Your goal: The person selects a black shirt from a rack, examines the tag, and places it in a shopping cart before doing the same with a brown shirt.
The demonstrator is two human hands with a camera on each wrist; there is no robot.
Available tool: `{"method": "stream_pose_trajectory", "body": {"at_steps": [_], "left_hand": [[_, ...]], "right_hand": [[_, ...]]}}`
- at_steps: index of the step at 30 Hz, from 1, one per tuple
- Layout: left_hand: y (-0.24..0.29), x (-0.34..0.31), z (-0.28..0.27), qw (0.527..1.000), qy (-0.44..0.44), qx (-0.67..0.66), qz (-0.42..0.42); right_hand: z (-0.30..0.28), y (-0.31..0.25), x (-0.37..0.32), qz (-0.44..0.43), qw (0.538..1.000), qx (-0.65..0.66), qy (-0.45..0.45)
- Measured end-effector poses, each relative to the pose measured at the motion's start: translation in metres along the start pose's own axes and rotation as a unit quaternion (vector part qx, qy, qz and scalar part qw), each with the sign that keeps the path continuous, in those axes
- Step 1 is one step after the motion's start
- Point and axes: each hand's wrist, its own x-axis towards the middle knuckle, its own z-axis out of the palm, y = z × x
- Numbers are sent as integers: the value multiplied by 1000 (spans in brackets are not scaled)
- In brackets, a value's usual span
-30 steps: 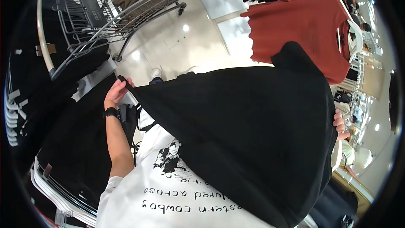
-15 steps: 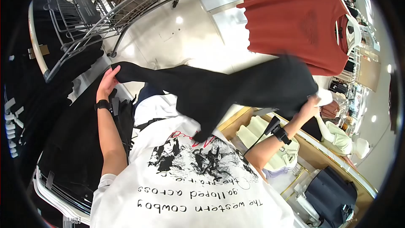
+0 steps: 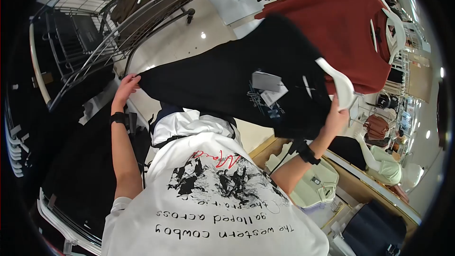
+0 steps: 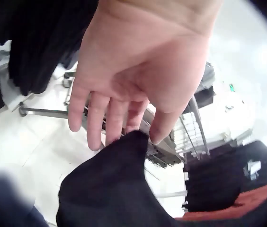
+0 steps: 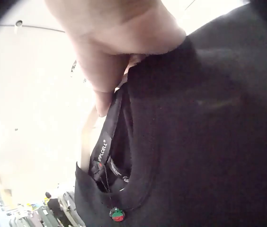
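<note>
A black T-shirt [image 3: 204, 76] on a white hanger [image 3: 340, 84] stretches between my two hands in front of my body. Its chest print [image 3: 259, 102] and paper tags [image 3: 269, 84] face the head camera. My left hand [image 3: 125, 93] pinches the far left end of the cloth; in the left wrist view, thumb and forefinger meet at the cloth's tip while the other fingers hang loose. At the collar end, my right hand [image 3: 334, 119] grips the hanger by the shirt's shoulder. The right wrist view shows the neckline with a neck label [image 5: 104, 151] and a small round tag [image 5: 117, 214].
A metal shopping cart [image 3: 90, 38] with a brown garment [image 3: 156, 0] on a hanger stands at upper left. Black clothes [image 3: 80, 180] hang on a rack at my left. A rust-red shirt [image 3: 327, 23] hangs ahead, and a light green garment [image 3: 308, 185] lies at lower right.
The shirt, spread plain and wide, was bunched and swung; now its print and tags face me. My right hand came from the far edge to the hanger beside the collar. Left still pinches its end.
</note>
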Motion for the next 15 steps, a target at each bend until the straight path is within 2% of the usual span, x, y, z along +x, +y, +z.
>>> {"method": "stream_pose_trajectory", "body": {"at_steps": [1,2,3,4,5,6,8,10,13,15], "left_hand": [[23,0,14,999,13,47,20],[42,4,33,997,-11,53,60],[56,16,51,989,-38,92,106],[68,26,68,978,-64,131,151],[89,21,92,974,-97,102,180],[115,12,120,967,-127,73,208],[165,-18,162,953,-167,103,230],[193,-42,199,937,-136,143,288],[223,-63,232,865,-45,342,365],[234,-73,241,828,0,378,415]], "right_hand": [[10,1,-1,40,999,-27,-23],[20,-10,-6,16,997,-15,-71],[32,-15,-12,29,994,-37,-101],[44,-5,-15,26,988,-14,-155],[56,-8,-20,49,977,25,-206],[70,-4,-28,29,972,89,-217],[91,4,-40,23,957,123,-261],[103,9,-49,9,952,122,-281],[101,3,-47,3,931,93,-354],[102,4,-41,2,923,96,-373]]}}
